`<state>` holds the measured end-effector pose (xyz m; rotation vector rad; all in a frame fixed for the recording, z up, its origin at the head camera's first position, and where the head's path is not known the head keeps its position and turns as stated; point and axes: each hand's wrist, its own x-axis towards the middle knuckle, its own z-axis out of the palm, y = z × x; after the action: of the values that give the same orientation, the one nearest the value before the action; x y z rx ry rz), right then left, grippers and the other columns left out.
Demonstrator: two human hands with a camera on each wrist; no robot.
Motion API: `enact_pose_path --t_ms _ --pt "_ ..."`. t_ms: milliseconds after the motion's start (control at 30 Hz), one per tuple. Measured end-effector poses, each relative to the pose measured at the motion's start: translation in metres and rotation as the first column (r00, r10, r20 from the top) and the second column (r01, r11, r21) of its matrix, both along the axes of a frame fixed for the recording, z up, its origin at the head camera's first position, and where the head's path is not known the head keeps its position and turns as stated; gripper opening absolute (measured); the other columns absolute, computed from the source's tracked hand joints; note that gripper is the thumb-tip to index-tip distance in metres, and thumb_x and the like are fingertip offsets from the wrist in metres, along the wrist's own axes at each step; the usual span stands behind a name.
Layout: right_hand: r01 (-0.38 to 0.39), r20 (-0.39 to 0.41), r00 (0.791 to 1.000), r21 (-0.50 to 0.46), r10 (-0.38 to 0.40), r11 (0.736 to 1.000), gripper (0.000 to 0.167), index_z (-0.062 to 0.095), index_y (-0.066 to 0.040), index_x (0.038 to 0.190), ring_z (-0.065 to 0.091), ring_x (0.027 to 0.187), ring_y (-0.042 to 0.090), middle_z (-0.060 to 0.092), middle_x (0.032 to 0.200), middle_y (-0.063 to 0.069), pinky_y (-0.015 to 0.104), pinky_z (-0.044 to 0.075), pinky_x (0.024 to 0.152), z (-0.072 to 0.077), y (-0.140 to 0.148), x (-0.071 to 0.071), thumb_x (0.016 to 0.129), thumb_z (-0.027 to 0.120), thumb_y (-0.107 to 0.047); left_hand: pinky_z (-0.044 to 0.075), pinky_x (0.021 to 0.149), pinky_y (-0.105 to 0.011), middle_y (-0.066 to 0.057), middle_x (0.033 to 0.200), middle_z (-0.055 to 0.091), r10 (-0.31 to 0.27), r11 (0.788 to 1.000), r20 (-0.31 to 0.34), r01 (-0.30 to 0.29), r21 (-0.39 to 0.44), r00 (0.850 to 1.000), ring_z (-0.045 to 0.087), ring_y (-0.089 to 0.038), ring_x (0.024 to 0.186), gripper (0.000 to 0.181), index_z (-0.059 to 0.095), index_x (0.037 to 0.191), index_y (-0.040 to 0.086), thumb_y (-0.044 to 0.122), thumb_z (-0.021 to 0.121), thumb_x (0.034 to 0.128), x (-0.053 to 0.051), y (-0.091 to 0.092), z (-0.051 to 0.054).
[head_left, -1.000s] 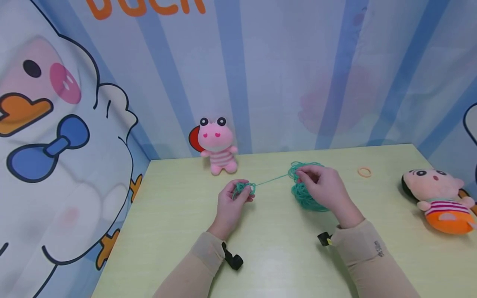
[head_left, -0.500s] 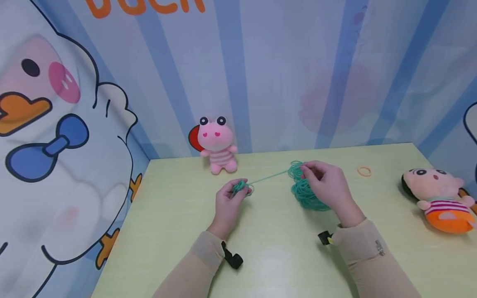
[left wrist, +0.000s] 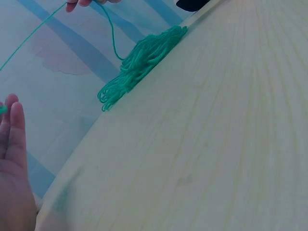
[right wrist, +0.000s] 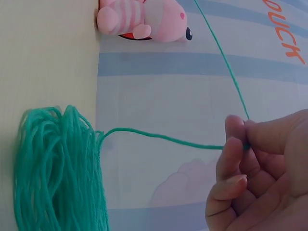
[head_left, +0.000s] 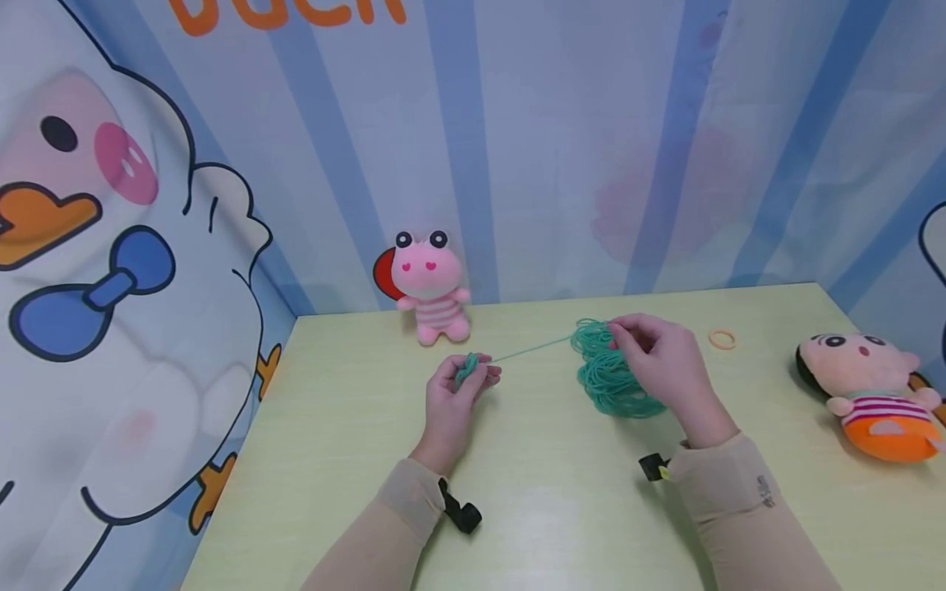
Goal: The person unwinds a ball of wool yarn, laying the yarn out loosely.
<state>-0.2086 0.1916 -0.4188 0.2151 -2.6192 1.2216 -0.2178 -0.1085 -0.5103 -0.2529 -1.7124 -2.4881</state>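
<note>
My left hand (head_left: 452, 410) holds a small wound bundle of green yarn (head_left: 466, 371) between its thumb and fingers; in the left wrist view only part of this hand (left wrist: 14, 159) shows at the edge. From the bundle a strand (head_left: 530, 350) runs taut to my right hand (head_left: 668, 369), raised above the table. Thumb and forefinger pinch the strand there, as the right wrist view shows on the hand (right wrist: 262, 163). Beyond the pinch the yarn droops to a loose skein of green yarn (head_left: 617, 390) lying on the table, partly behind the right hand.
A pink plush toy (head_left: 432, 287) sits at the table's back edge. To the right, an orange ring (head_left: 722, 339) lies on the table (head_left: 547, 492), with a plush doll (head_left: 875, 402) on its back near the right edge. A striped cloth backdrop (head_left: 547, 164) rises behind.
My right hand has shifted a little to the right, uncovering more of the skein. My left fingers have turned the small bundle, whose loose loops now look tighter.
</note>
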Motion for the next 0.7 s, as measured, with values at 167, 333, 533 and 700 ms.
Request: enact_pose_path --t_ms 167,333,533,700 --pt "-0.053 0.046 0.998 0.003 0.053 0.999 0.032 0.078 -0.007 0.127 0.065 0.076 0.017 0.082 0.106 0.017 0.028 0.050 0.063 0.000 0.001 -0.001 0.114 0.062 -0.032 0.069 0.089 -0.031 -0.012 0.116 0.079 -0.065 0.998 -0.011 0.065 0.012 0.998 0.080 -0.015 0.093 0.015 0.058 0.116 0.007 -0.002 0.065 0.1064 0.001 -0.001 -0.001" --pt "-0.057 0.075 0.996 0.010 0.056 0.998 0.035 0.077 -0.008 0.130 0.064 0.075 0.018 0.082 0.109 0.017 0.030 0.050 0.062 0.001 0.002 0.000 0.114 0.061 -0.035 0.064 0.076 -0.022 -0.002 0.095 0.072 -0.124 0.992 0.011 0.124 -0.016 0.992 0.069 -0.011 0.078 0.034 0.062 0.140 0.004 0.000 0.065 0.1068 0.002 -0.002 -0.001" --pt "-0.063 0.071 0.996 0.011 0.062 0.998 0.036 0.077 -0.008 0.131 0.064 0.077 0.017 0.082 0.110 0.016 0.029 0.050 0.064 0.001 0.005 0.000 0.115 0.060 -0.036 0.062 0.074 -0.020 -0.005 0.098 0.073 -0.131 0.991 0.019 0.131 -0.023 0.991 0.067 -0.010 0.077 0.013 0.069 0.120 -0.001 0.004 0.061 0.1106 0.000 -0.001 -0.002" --pt "-0.048 0.057 0.997 0.010 0.047 0.999 0.037 0.076 -0.010 0.132 0.068 0.085 0.014 0.083 0.110 0.012 0.026 0.054 0.067 0.001 0.013 0.000 0.115 0.059 -0.038 0.062 0.075 -0.021 -0.002 0.102 0.075 -0.014 0.999 0.047 0.012 0.049 0.999 0.067 -0.010 0.080 0.009 0.068 0.115 0.001 0.007 0.062 0.1115 -0.003 -0.001 -0.003"
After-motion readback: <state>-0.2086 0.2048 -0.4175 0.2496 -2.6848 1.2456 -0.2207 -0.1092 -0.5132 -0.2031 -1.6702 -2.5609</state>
